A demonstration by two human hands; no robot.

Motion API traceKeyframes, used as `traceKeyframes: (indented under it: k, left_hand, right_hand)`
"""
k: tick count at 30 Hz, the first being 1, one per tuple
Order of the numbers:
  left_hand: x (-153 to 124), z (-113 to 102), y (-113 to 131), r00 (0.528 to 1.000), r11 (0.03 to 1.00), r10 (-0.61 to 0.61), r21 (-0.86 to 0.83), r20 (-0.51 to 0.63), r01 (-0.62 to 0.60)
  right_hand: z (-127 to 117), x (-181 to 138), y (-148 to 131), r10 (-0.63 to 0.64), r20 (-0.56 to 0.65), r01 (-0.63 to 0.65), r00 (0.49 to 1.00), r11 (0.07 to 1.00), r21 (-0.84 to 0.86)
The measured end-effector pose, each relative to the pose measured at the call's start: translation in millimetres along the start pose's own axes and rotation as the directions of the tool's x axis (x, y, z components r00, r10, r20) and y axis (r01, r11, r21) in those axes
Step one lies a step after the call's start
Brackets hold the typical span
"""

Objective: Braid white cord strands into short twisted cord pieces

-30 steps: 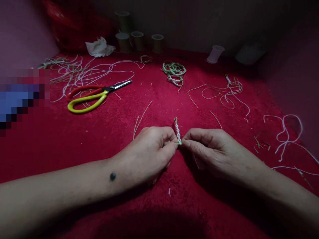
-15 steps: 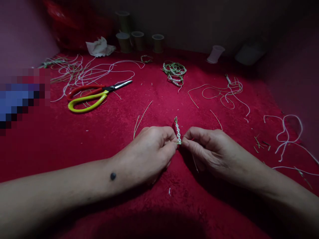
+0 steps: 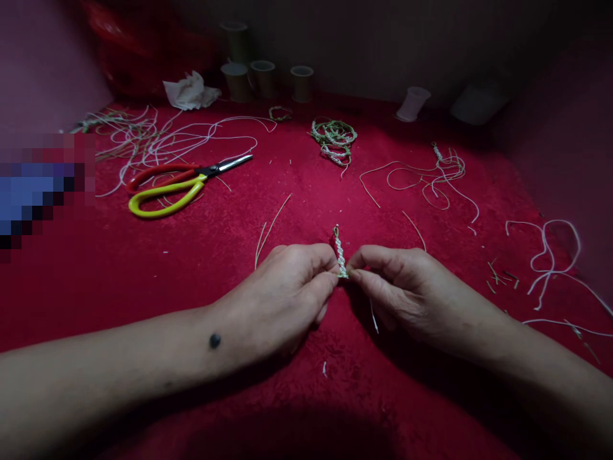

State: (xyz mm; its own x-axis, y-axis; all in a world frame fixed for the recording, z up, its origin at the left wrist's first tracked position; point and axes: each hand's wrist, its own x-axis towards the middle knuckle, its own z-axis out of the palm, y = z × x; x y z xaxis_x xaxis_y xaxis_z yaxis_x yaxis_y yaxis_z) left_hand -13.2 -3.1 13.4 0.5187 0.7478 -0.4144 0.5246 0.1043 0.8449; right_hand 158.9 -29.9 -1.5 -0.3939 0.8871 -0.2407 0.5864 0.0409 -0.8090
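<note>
A short braided cord (image 3: 340, 251) in white and green, with a small loop at its far end, stands out between my two hands. My left hand (image 3: 299, 287) pinches a cord at the near end of the braid, on its left side. Opposite it, my right hand (image 3: 395, 281) pinches a cord on the right side. The fingertips are close together with the last knot between them. A loose white strand end (image 3: 374, 317) hangs below my right fingers. Thin green cord ends (image 3: 272, 230) stick out beyond my left hand.
Scissors (image 3: 191, 183) with red and yellow handles lie to the left, beside tangled cords (image 3: 158, 137). Knotted green-white bracelets (image 3: 335, 135) lie farther back, with thread spools (image 3: 301, 84) behind. Loose cords (image 3: 550, 262) and snipped bits (image 3: 500, 276) are on the right of the red cloth (image 3: 201, 255).
Both hands keep their pinch, and the right fingers have shifted very slightly. The strand end under my right hand shows a little more white. The view has moved slightly.
</note>
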Motion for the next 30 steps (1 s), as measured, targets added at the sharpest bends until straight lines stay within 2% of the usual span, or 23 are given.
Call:
traceKeyframes:
  k: [11, 23, 30]
  left_hand:
    - [2.2, 0.7, -2.8, 0.997, 0.996, 0.06, 0.065, -0.041, -0.057]
    - [3.0, 1.2, -4.2, 0.996, 0.993, 0.082, 0.083, -0.029, -0.08]
    - [3.0, 1.2, -6.0, 0.997, 0.996, 0.053, 0.068, -0.047, -0.049]
  right_hand:
    - [-0.5, 1.0, -0.8, -0.051, -0.036, 0.05, 0.998, 0.999, -0.013]
    - [-1.8, 1.8, -1.4, -0.014, -0.01, 0.014, 1.0, 1.0, 0.011]
    - [-3.1, 3.3, -3.8, 0.1, 0.013, -0.101, 0.995, 0.992, 0.081]
